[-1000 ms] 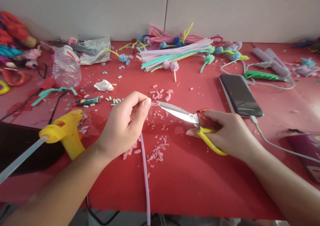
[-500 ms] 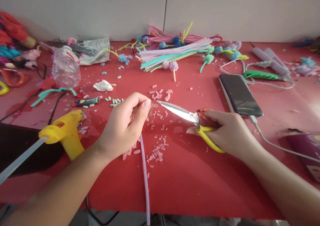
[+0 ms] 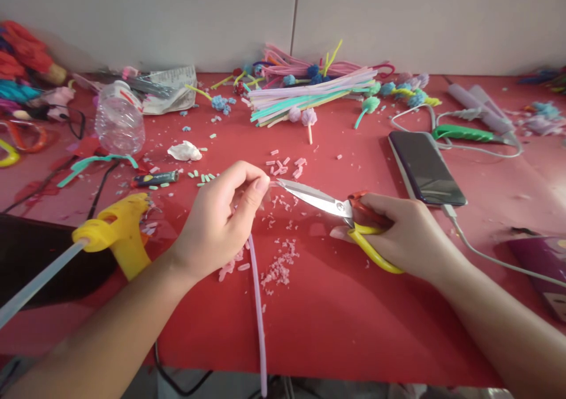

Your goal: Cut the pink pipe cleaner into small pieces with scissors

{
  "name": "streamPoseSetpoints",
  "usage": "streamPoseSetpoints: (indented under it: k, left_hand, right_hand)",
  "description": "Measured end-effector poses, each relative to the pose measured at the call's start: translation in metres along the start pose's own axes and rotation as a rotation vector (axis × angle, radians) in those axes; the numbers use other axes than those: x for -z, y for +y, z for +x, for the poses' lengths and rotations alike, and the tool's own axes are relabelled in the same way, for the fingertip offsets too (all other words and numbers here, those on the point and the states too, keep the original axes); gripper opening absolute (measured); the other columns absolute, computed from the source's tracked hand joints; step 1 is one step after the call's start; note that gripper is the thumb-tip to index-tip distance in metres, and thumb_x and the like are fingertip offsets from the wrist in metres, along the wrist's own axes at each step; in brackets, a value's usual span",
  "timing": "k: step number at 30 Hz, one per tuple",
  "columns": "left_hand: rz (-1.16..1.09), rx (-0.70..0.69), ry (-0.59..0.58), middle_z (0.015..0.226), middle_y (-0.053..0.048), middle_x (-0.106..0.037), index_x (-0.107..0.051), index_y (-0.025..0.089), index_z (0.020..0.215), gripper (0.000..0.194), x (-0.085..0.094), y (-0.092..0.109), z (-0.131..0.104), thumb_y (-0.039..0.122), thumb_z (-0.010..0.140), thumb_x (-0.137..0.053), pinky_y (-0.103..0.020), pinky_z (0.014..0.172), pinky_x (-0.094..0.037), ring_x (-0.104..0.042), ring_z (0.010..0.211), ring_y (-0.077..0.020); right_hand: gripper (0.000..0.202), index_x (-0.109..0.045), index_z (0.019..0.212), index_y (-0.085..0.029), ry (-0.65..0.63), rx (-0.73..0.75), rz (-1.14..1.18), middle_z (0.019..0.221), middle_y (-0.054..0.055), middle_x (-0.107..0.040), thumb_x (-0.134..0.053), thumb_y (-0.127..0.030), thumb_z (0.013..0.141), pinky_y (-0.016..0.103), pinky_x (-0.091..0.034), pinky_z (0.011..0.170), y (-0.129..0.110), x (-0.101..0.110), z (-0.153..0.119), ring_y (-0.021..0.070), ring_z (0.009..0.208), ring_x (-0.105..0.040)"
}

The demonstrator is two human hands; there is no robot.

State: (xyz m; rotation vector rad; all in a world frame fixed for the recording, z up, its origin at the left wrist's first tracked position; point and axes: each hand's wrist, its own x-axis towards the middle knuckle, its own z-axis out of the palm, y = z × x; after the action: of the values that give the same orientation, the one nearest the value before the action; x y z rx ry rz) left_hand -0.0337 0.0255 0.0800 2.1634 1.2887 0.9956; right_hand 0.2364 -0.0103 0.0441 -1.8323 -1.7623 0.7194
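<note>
My left hand [image 3: 230, 222] pinches a lilac pipe cleaner [image 3: 257, 316] between thumb and forefinger. Its long tail hangs down past the table's front edge, and a short pinkish tip sticks out beyond the fingers. My right hand [image 3: 398, 228] grips a pair of scissors [image 3: 316, 198] with one red and one yellow handle. Its blades point left, their tips at the pipe cleaner's short end; whether they touch it is hard to tell. Under the hands lie pink fuzz clippings [image 3: 280, 266], and short cut pink pieces [image 3: 279, 166] lie just behind them.
A yellow glue gun [image 3: 117, 228] stands left of my forearm, near a clear plastic bottle [image 3: 119, 119]. At the back lies a bundle of pipe cleaners [image 3: 309, 95] with fuzzy pompoms. On the right are a phone [image 3: 424, 169] on a white cable and a green-handled cutter [image 3: 464, 132].
The scissor handles have spread slightly, and the blade tips now overlap the pipe cleaner's short end. The left hand keeps its pinch with hardly any movement. The whole view has shifted slightly.
</note>
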Motion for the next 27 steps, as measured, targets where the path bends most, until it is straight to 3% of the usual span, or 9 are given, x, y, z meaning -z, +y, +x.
streamPoseSetpoints:
  k: [9,15,19,27]
  left_hand:
    - [0.022,-0.005,0.009,0.076,0.002,-0.062,-0.063,0.019,0.089,0.021,0.0001,-0.0009,0.0008,0.029,0.105,-0.055,-0.024,0.061,-0.045,-0.056,0.066,-0.0102]
    - [0.006,-0.012,-0.002,0.076,0.002,-0.064,-0.063,0.019,0.091,0.019,0.0011,-0.0008,0.0011,0.028,0.105,-0.055,-0.023,0.060,-0.046,-0.058,0.066,-0.0098]
    - [0.003,-0.027,0.004,0.078,0.002,-0.064,-0.063,0.019,0.091,0.017,0.0028,-0.0004,0.0011,0.027,0.105,-0.056,-0.022,0.062,-0.047,-0.059,0.068,-0.0095]
    - [0.028,-0.001,0.014,0.078,0.000,-0.066,-0.064,0.021,0.090,0.019,0.0037,0.0013,0.0011,0.031,0.104,-0.056,-0.025,0.060,-0.048,-0.060,0.069,-0.0123]
  right_hand:
    - [0.074,-0.033,0.063,-0.024,0.016,0.038,-0.003,0.064,-0.005,-0.025,-0.076,-0.084,0.065,0.028,-0.025,0.049,0.0002,-0.0012,0.0015,0.0135,0.063,-0.022]
    - [0.071,-0.035,0.065,-0.025,0.028,-0.015,0.095,0.065,-0.005,-0.026,-0.080,-0.080,0.067,0.027,-0.025,0.050,-0.0004,-0.0013,-0.0007,0.0127,0.063,-0.023]
    - [0.072,-0.037,0.064,-0.024,0.006,0.011,0.040,0.064,-0.005,-0.026,-0.077,-0.084,0.064,0.027,-0.023,0.049,0.0015,-0.0001,-0.0004,0.0125,0.063,-0.023]
    - [0.068,-0.038,0.068,-0.024,-0.003,0.005,0.023,0.067,-0.005,-0.027,-0.080,-0.077,0.069,0.027,-0.024,0.052,0.0066,-0.0011,-0.0033,0.0138,0.067,-0.022]
